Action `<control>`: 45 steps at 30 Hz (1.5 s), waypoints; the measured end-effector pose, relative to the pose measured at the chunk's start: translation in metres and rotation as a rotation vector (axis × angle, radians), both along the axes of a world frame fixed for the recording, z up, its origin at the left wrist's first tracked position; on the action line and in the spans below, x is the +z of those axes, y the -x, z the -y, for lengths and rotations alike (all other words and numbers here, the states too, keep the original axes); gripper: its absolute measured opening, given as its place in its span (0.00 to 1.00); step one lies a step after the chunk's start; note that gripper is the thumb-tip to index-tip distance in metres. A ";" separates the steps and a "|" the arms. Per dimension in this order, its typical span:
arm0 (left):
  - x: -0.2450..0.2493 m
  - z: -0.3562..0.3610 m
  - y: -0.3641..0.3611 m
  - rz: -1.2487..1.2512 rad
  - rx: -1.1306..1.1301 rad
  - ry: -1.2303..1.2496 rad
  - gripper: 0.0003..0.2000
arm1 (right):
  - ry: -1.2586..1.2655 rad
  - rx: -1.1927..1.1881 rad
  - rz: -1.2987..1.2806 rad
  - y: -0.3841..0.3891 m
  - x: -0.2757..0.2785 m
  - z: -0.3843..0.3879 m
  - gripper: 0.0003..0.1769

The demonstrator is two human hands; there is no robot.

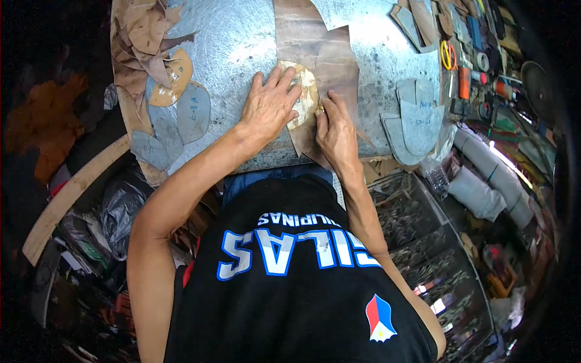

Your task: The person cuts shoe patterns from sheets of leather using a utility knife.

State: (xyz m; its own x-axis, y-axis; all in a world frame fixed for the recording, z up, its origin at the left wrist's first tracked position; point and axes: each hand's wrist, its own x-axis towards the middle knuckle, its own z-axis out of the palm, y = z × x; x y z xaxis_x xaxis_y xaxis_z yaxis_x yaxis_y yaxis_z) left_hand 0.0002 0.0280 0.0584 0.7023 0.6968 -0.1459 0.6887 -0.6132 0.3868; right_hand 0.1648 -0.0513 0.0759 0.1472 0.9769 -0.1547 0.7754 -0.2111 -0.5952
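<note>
My left hand [268,104] lies flat with its fingers spread on a tan cardboard pattern [307,97], pressing it onto a brown leather sheet [315,45] on the metal-topped bench [236,42]. Right beside it, my right hand [334,130] is closed around a small cutting tool [321,110] whose tip sits at the pattern's right edge. Most of the tool is hidden in the fist.
Brown leather scraps [142,36] and more patterns [181,109] lie at the bench's left. Grey patterns [414,124] are stacked at the right. Scissors [446,54] and assorted tools crowd the far right. Bags and clutter fill the floor around me.
</note>
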 end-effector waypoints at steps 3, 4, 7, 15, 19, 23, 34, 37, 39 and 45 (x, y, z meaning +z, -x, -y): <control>0.002 -0.003 0.000 -0.012 -0.019 0.003 0.22 | -0.013 -0.061 0.021 0.008 -0.002 0.019 0.15; 0.003 -0.003 0.000 -0.012 -0.020 0.009 0.22 | -0.011 -0.069 0.025 0.011 0.000 0.027 0.15; 0.001 -0.004 0.000 -0.007 -0.026 0.007 0.22 | 0.087 -0.075 0.060 0.020 0.010 0.061 0.17; 0.002 0.000 0.004 0.011 0.012 0.007 0.23 | 0.121 0.000 -0.071 -0.004 0.033 0.081 0.14; 0.003 0.004 0.002 -0.030 0.106 0.018 0.23 | 0.050 0.382 0.028 -0.029 0.050 0.032 0.16; -0.002 0.012 0.004 -0.008 0.188 0.041 0.24 | 0.075 0.821 0.015 -0.042 0.038 -0.017 0.20; -0.012 0.029 -0.004 0.004 0.351 0.024 0.28 | 0.044 1.253 -0.043 -0.045 0.006 -0.053 0.23; -0.008 0.029 -0.006 -0.071 0.354 0.037 0.31 | 0.035 1.278 -0.040 -0.046 0.001 -0.053 0.24; -0.008 0.029 -0.006 -0.062 0.361 0.042 0.32 | 0.009 1.291 -0.029 -0.047 -0.002 -0.053 0.25; -0.012 0.033 -0.012 -0.120 0.383 0.047 0.34 | -0.024 1.310 0.014 -0.048 -0.003 -0.048 0.29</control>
State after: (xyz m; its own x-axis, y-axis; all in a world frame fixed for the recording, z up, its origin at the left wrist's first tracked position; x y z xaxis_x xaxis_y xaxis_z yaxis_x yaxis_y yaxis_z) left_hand 0.0121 -0.0051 0.0469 0.3693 0.8954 -0.2489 0.9059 -0.2871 0.3112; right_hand 0.2125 -0.0032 0.0731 -0.9063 0.3982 -0.1415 0.4020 0.7095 -0.5788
